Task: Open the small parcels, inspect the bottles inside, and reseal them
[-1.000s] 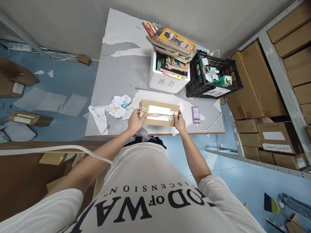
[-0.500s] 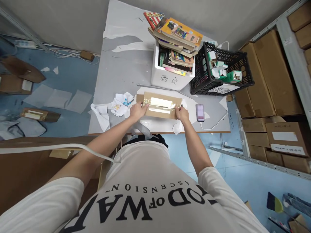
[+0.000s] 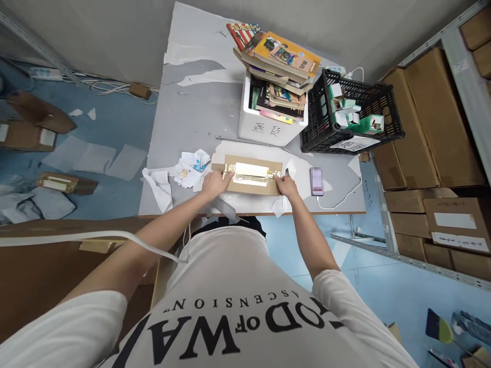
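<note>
A flat cardboard box (image 3: 240, 190) with white labels under shiny clear tape lies across the near part of the table. My left hand (image 3: 217, 183) grips its left end, thumb on top and fingers out of sight behind it. At the right end my right hand (image 3: 286, 185) pinches the box in the same way. Crumpled printed paper (image 3: 192, 167) and a white paper scrap (image 3: 158, 189) lie left of the box. A phone (image 3: 316, 181) on a white cable rests to the right.
At the table's (image 3: 192, 117) back stands a white bin (image 3: 268, 126) heaped with books (image 3: 284, 53). Beside it is a black crate (image 3: 356, 102) of small green-and-white boxes. Shelves of cartons (image 3: 456, 220) line the right side; a large open carton (image 3: 76, 276) sits at lower left.
The box has tilted down flatter and moved slightly nearer to me, with both hands still on its ends. The whole view has shifted slightly.
</note>
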The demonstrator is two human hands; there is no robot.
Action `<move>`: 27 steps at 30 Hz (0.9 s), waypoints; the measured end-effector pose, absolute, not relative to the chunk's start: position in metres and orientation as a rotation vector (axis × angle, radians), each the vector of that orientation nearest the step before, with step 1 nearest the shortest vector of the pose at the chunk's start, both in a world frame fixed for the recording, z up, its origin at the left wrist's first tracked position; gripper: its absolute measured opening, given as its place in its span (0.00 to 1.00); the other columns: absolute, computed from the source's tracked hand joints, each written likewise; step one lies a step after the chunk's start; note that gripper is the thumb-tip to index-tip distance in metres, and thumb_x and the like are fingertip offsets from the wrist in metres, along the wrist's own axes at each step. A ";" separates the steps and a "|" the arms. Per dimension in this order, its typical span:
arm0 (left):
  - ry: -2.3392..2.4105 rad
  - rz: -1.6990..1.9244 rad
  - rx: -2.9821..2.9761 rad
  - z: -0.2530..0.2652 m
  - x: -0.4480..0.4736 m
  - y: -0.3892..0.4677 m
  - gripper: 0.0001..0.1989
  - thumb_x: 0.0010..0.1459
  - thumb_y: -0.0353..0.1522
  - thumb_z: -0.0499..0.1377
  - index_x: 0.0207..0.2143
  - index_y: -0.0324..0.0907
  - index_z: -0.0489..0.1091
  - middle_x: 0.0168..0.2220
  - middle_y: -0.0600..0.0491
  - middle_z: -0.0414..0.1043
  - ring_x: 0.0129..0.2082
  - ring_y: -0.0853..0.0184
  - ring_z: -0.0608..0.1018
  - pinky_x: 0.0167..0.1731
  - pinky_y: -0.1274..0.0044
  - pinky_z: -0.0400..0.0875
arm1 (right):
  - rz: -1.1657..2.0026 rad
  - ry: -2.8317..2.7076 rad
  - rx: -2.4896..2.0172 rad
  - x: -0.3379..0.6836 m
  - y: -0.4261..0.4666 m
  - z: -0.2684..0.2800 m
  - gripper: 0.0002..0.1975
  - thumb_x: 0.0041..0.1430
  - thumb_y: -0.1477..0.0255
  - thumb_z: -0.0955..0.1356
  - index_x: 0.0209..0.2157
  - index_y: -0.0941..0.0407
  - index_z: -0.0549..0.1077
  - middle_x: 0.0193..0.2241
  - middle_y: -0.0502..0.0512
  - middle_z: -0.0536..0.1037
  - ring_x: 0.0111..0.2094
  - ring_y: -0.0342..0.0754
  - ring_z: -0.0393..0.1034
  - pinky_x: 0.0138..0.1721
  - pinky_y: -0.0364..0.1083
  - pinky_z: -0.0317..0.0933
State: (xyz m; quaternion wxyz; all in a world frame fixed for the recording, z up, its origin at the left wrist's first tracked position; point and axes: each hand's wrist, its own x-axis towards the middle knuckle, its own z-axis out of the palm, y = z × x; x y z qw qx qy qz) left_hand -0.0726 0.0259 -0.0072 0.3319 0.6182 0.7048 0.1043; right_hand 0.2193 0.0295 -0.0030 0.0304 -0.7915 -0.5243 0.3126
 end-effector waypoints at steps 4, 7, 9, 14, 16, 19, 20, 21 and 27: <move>1.812 0.701 1.841 -0.017 -0.065 0.000 0.20 0.61 0.41 0.53 0.50 0.38 0.68 0.50 0.36 0.69 0.53 0.45 0.69 0.51 0.56 0.62 | 0.959 -1.391 -2.370 0.245 -0.008 -0.024 0.25 0.62 0.51 0.55 0.35 0.55 0.71 0.33 0.57 0.76 0.35 0.51 0.72 0.39 0.49 0.65; 1.401 0.655 2.192 -0.021 -0.058 0.000 0.14 0.63 0.31 0.48 0.42 0.42 0.73 0.43 0.41 0.73 0.49 0.52 0.73 0.50 0.58 0.65 | 0.707 -1.336 -2.550 0.266 -0.018 -0.042 0.19 0.60 0.58 0.61 0.44 0.57 0.68 0.44 0.64 0.73 0.46 0.55 0.69 0.46 0.52 0.63; 1.225 0.598 2.331 -0.024 -0.056 -0.002 0.15 0.61 0.29 0.48 0.43 0.43 0.74 0.43 0.42 0.74 0.49 0.54 0.73 0.51 0.59 0.66 | 0.674 -1.364 -2.586 0.274 -0.016 -0.055 0.21 0.56 0.62 0.65 0.49 0.58 0.66 0.49 0.67 0.69 0.51 0.58 0.66 0.49 0.55 0.61; 1.256 0.592 2.362 -0.036 -0.058 -0.019 0.20 0.61 0.36 0.53 0.54 0.41 0.69 0.54 0.42 0.70 0.59 0.53 0.66 0.60 0.57 0.57 | 0.745 -1.507 -2.591 0.278 0.002 -0.072 0.23 0.55 0.72 0.65 0.53 0.58 0.62 0.49 0.69 0.67 0.52 0.61 0.63 0.49 0.57 0.59; 1.279 0.610 2.312 -0.041 -0.058 -0.022 0.19 0.63 0.38 0.52 0.54 0.42 0.69 0.54 0.42 0.70 0.60 0.53 0.66 0.61 0.57 0.57 | 0.739 -1.543 -2.557 0.280 0.005 -0.064 0.24 0.57 0.74 0.61 0.56 0.61 0.60 0.49 0.72 0.67 0.52 0.60 0.63 0.51 0.56 0.58; 1.281 0.662 2.236 -0.047 -0.057 -0.020 0.19 0.63 0.39 0.52 0.53 0.43 0.70 0.55 0.43 0.70 0.60 0.54 0.67 0.61 0.58 0.57 | 0.641 -1.614 -2.448 0.282 0.008 -0.028 0.26 0.63 0.76 0.52 0.63 0.63 0.49 0.56 0.75 0.62 0.56 0.58 0.59 0.53 0.53 0.55; 1.277 0.677 2.217 -0.048 -0.057 -0.018 0.20 0.62 0.40 0.53 0.53 0.43 0.70 0.55 0.43 0.70 0.60 0.55 0.67 0.61 0.58 0.58 | 0.599 -1.655 -2.394 0.280 0.009 -0.013 0.27 0.64 0.75 0.50 0.64 0.62 0.46 0.59 0.73 0.59 0.58 0.57 0.57 0.54 0.52 0.54; 1.276 0.690 2.205 -0.049 -0.056 -0.016 0.20 0.62 0.40 0.53 0.53 0.44 0.70 0.55 0.43 0.70 0.60 0.55 0.67 0.61 0.58 0.58 | 0.570 -1.732 -2.325 0.274 0.011 0.003 0.28 0.65 0.75 0.50 0.66 0.60 0.43 0.61 0.70 0.57 0.59 0.57 0.55 0.54 0.52 0.55; 1.265 0.708 2.239 -0.052 -0.055 -0.010 0.21 0.61 0.40 0.53 0.54 0.43 0.69 0.56 0.43 0.70 0.60 0.54 0.67 0.61 0.57 0.58 | 0.674 -2.892 -1.545 0.187 0.038 0.062 0.32 0.62 0.75 0.57 0.66 0.44 0.48 0.50 0.58 0.70 0.46 0.55 0.67 0.44 0.49 0.61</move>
